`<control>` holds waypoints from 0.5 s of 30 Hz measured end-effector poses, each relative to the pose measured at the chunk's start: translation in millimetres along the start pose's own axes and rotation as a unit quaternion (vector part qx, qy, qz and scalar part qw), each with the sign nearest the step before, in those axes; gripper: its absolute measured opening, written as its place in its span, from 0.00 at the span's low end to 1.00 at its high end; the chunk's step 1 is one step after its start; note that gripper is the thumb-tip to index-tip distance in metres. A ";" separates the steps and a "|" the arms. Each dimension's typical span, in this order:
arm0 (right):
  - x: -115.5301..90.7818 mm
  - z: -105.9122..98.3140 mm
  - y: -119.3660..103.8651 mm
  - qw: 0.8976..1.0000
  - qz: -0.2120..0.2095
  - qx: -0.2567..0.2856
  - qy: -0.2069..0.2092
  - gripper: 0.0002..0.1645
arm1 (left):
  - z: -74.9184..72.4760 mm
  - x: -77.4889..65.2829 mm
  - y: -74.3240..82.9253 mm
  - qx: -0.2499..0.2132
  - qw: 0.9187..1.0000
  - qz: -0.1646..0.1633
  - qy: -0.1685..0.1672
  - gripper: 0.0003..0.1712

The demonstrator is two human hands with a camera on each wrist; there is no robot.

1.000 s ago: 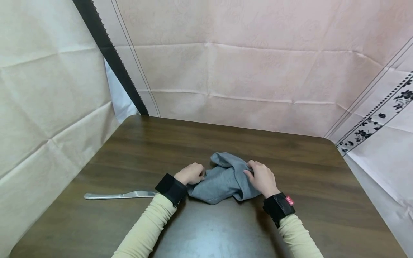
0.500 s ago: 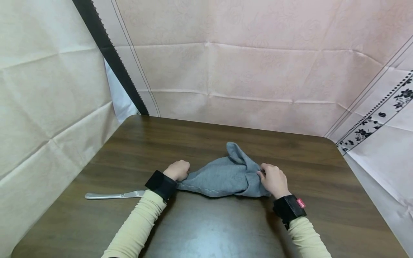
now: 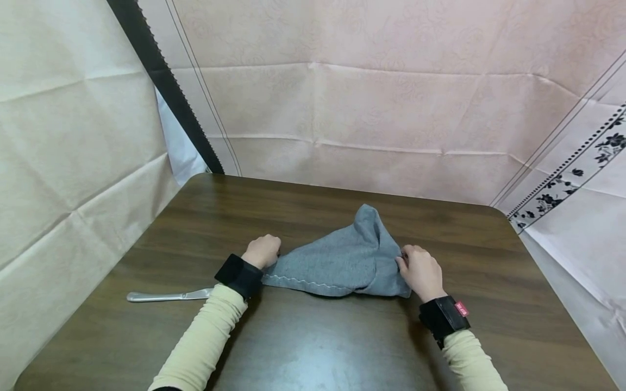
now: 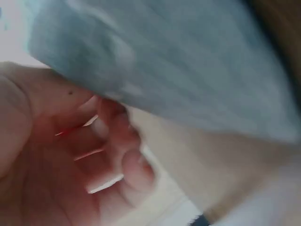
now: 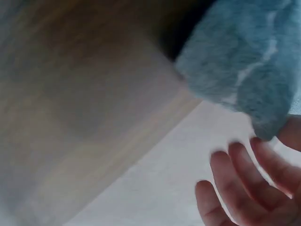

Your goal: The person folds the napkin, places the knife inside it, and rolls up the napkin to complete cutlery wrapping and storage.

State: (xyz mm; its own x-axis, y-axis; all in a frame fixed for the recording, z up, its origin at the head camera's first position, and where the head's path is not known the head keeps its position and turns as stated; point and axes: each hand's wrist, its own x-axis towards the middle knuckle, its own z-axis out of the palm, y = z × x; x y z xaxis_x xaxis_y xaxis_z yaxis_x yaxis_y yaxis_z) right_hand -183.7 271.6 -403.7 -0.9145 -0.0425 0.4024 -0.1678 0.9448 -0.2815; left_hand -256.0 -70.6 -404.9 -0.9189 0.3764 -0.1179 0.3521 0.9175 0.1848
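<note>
A grey-blue cloth [image 3: 332,260] with a white stitched hem stretches between my two hands above the table, one fold of it peaking at the far side. My left hand [image 3: 263,251] grips its left corner; in the left wrist view the cloth [image 4: 169,61] passes over the curled fingers [image 4: 136,169]. At the right end, my right hand [image 3: 421,273] pinches the edge. The right wrist view has the cloth [image 5: 235,61] caught between thumb and index finger, the other fingers [image 5: 235,179] loosely bent below. A table knife [image 3: 168,296] lies left of the cloth, its blade end hidden behind the left forearm.
The brown wooden table [image 3: 313,347] has rounded far corners. Pale fabric sheets [image 3: 381,119] hang behind it and at both sides. Black bands [image 3: 240,277] wrap both wrists over light sleeves.
My hands have moved apart, left hand leftward and right hand rightward. The bunched cloth has spread wider between them, and its far fold stands higher. The knife has stayed in place.
</note>
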 end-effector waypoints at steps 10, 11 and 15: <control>-14.4 -7.8 -55.4 0.983 -0.178 0.042 -0.010 0.12 | -5.3 -11.9 76.3 -0.038 0.959 0.267 0.087 0.06; -17.0 -5.6 -60.1 0.981 -0.188 0.042 -0.028 0.13 | -2.9 -13.3 83.8 -0.023 0.959 0.272 0.073 0.09; -25.4 5.8 -68.5 0.979 -0.186 0.027 -0.082 0.16 | 9.4 -15.2 103.6 0.076 0.961 0.263 0.044 0.21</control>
State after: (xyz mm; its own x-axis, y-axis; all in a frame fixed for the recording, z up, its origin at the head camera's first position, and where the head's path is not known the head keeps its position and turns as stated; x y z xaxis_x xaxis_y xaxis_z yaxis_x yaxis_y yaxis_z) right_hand -151.1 206.1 -399.6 -0.8327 -0.4363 0.3410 -0.5155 0.8356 -0.1898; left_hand -203.8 20.0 -393.1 -0.6156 0.7872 0.0379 0.7879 0.6137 0.0513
